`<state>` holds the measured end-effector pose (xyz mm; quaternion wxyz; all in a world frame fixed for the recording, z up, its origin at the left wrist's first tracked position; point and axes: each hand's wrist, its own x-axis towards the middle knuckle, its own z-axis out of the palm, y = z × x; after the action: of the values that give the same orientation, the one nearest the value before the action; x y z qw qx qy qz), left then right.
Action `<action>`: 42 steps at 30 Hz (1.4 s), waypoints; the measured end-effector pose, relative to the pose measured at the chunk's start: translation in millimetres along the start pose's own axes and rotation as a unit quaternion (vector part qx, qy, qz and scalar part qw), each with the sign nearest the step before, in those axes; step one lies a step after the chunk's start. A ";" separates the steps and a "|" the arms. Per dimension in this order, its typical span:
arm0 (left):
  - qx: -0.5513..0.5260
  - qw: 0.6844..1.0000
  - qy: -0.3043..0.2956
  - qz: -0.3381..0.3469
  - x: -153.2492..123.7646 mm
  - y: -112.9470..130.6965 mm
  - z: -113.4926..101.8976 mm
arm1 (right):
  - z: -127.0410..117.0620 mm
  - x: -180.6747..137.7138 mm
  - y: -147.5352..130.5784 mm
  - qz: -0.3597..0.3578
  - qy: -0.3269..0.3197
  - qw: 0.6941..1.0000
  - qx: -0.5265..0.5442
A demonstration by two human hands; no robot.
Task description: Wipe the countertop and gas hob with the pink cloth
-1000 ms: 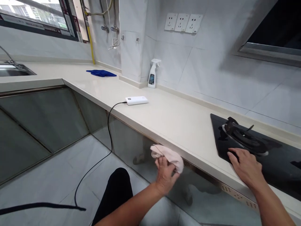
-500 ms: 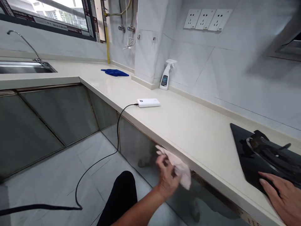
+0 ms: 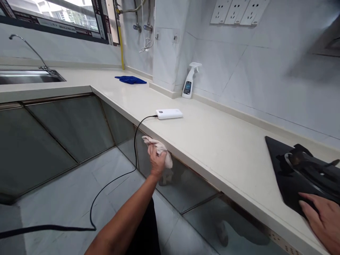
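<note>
White tiled walls (image 3: 265,81) rose at the upper right, with three sockets (image 3: 239,12) near the top edge; a window (image 3: 53,16) let daylight in at upper left, and pale floor tiles (image 3: 66,198) filled the lower left

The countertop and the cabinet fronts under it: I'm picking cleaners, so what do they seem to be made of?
The countertop looks like cream stone or a solid composite, smooth and semi-glossy: it shows soft window glare and no grain. The cabinet fronts look like dark tinted glass or a glossy laminate, since they mirror the floor and legs. The left hand presses a pale pink cloth, apparently soft fabric, against them.
</note>
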<state>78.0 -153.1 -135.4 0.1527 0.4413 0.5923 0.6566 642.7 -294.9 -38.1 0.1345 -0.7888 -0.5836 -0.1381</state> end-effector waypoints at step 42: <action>0.222 0.860 -0.350 0.297 -33.4 208.1 80.4 | -22.1 -14.9 -64.5 -0.033 -0.003 0.999 0.012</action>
<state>225.1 -177.9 33.9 0.0453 0.8195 0.4705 0.3241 575.5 -298.1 -20.0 0.1376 -0.7681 -0.6112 -0.1325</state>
